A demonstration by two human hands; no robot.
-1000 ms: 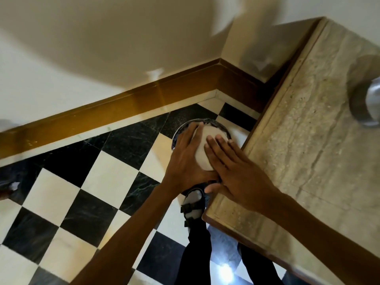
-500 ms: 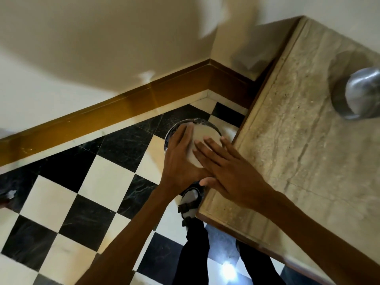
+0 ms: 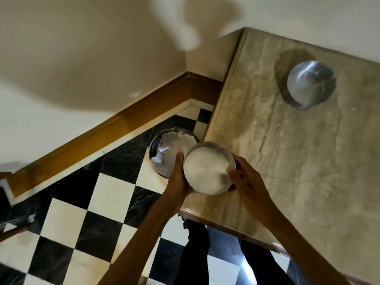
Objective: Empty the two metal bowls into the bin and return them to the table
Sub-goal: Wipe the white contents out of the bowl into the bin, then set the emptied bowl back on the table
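A metal bowl (image 3: 208,167) is held between my left hand (image 3: 178,179) and my right hand (image 3: 245,182), its opening facing up at me. It hovers over the table's near left corner, beside the bin. Its inside looks pale and blurred, and I cannot tell what is in it. The round bin (image 3: 162,153) stands on the floor against the table's left edge, with crumpled white paper inside. A second metal bowl (image 3: 310,83) rests on the marble table (image 3: 287,161) at the far right.
A black and white chequered floor (image 3: 111,194) lies to the left, bounded by a brown skirting board (image 3: 102,132) and a cream wall. My legs and a sandalled foot show below the table's front edge. A dark object (image 3: 12,225) sits at the far left.
Both hands lay over the bowl on top of the bin before. Now the bowl is lifted up and right toward the table corner, opening upward, and the bin's paper contents show.
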